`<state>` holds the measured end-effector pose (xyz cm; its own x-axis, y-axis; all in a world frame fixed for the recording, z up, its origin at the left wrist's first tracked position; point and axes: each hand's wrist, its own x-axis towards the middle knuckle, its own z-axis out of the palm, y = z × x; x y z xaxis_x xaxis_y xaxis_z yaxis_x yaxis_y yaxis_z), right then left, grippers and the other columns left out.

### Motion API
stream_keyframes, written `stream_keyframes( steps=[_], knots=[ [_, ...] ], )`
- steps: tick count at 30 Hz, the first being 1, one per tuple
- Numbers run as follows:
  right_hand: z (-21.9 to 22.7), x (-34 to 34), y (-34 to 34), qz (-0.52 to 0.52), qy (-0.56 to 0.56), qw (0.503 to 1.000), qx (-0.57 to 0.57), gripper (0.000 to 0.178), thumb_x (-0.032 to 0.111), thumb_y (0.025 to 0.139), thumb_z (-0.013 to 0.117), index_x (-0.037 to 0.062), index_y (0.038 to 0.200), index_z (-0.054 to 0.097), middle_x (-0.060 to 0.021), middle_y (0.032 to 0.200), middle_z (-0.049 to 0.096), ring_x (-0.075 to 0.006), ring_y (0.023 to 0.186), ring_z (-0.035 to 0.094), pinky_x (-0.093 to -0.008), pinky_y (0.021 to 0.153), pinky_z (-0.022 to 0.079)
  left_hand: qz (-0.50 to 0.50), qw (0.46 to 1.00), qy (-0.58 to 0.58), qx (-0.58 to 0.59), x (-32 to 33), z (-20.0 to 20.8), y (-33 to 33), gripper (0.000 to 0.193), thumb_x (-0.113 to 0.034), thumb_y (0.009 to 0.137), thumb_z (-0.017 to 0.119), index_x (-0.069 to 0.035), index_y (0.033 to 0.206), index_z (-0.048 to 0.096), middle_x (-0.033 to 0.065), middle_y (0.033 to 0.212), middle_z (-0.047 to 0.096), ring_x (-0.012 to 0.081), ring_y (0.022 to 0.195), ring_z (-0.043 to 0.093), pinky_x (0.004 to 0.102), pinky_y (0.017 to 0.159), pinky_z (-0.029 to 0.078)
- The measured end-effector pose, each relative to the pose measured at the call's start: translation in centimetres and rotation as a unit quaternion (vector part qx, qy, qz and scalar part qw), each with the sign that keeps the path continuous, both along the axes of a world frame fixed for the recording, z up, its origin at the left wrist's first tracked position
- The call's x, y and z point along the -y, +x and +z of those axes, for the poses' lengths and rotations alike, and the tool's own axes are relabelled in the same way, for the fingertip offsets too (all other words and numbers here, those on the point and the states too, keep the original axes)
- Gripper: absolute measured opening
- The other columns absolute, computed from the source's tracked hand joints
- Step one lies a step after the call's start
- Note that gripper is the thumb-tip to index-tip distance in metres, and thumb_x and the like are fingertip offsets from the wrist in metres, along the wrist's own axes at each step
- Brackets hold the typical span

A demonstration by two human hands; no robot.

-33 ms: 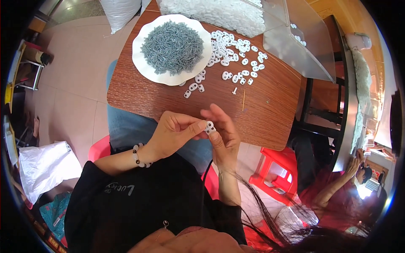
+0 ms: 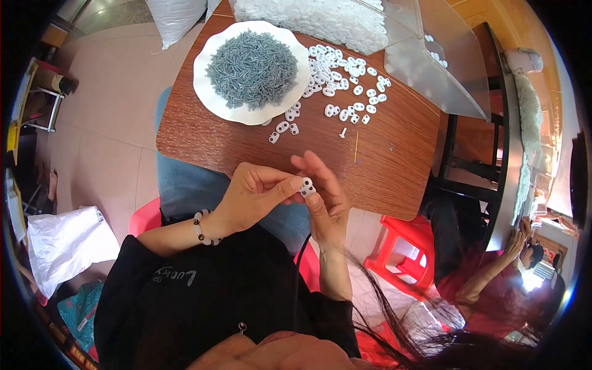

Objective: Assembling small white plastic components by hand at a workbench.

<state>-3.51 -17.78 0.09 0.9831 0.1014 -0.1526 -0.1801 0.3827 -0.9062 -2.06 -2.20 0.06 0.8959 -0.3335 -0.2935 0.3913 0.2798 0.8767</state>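
Just off the table's near edge, my left hand (image 2: 258,196) pinches a small white two-hole cord lock (image 2: 306,186) between thumb and forefinger. My right hand (image 2: 328,209) grips the same piece from the right, its thumb against the lower end and its other fingers curled behind. Dark holes show on the piece's face. Beyond the hands, several loose white two-hole pieces (image 2: 328,71) lie spread on the table. A small white T-shaped pin (image 2: 343,132) and a thin yellowish stick (image 2: 356,147) lie nearer.
A scalloped white plate (image 2: 202,92) heaped with small grey springs (image 2: 253,69) stands at the far left of the brown table (image 2: 203,139). Behind are a clear bin (image 2: 431,71) and a mass of white parts (image 2: 314,21). A red stool (image 2: 385,256) and another person (image 2: 493,283) are at right.
The fingers of my right hand have shifted very slightly leftward. Both hands keep their hold on the cord lock.
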Motion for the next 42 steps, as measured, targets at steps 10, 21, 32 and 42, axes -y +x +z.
stream_keyframes(
  steps=[10,21,32,42],
  knots=[
    [-2.4,0.4,-0.7,0.062,0.006,0.995,0.075,0.045,0.031,0.094,0.056,-0.0031,0.122,0.056,-0.0144,0.12,0.058,-0.0167,0.1,0.055,-0.0271,0.085,0.047,0.022,1.0,0.014,0.013,0.2,0.8,-0.5,0.02,-0.014,0.09,0.063,0.004,0.096,0.069,0.0086,0.083,0.069,0.0091,0.073,0.062,0.023,0.067,0.052],
    [-2.5,-0.8,-1.5,0.004,0.002,0.997,0.077,0.044,0.031,0.092,0.057,-0.0043,0.119,0.056,-0.018,0.118,0.058,-0.021,0.1,0.058,-0.0308,0.086,0.05,0.042,0.994,0.081,0.06,0.5,0.4,-1.3,0.014,-0.008,0.089,0.063,0.004,0.094,0.069,0.0069,0.085,0.069,0.0076,0.077,0.061,0.0205,0.068,0.048],
    [-2.7,-0.5,-1.5,-0.009,-0.039,0.995,0.089,0.046,0.034,0.089,0.062,-0.0065,0.112,0.061,-0.0189,0.11,0.064,-0.016,0.084,0.06,-0.0256,0.074,0.048,0.066,0.997,0.032,0.02,0.9,0.6,-1.6,0.015,-0.011,0.088,0.064,0.002,0.089,0.071,0.0044,0.07,0.066,0.0035,0.064,0.056,0.0192,0.055,0.042],
    [-3.0,-0.7,-1.6,-0.011,-0.021,0.995,0.101,0.044,0.032,0.088,0.063,-0.0064,0.11,0.062,-0.0209,0.107,0.063,-0.0197,0.09,0.06,-0.0292,0.077,0.048,0.046,0.999,0.004,0.023,0.6,0.7,-1.7,0.013,-0.006,0.089,0.062,0.003,0.095,0.069,0.0051,0.078,0.066,0.0049,0.065,0.056,0.0186,0.057,0.044]
  ],
)
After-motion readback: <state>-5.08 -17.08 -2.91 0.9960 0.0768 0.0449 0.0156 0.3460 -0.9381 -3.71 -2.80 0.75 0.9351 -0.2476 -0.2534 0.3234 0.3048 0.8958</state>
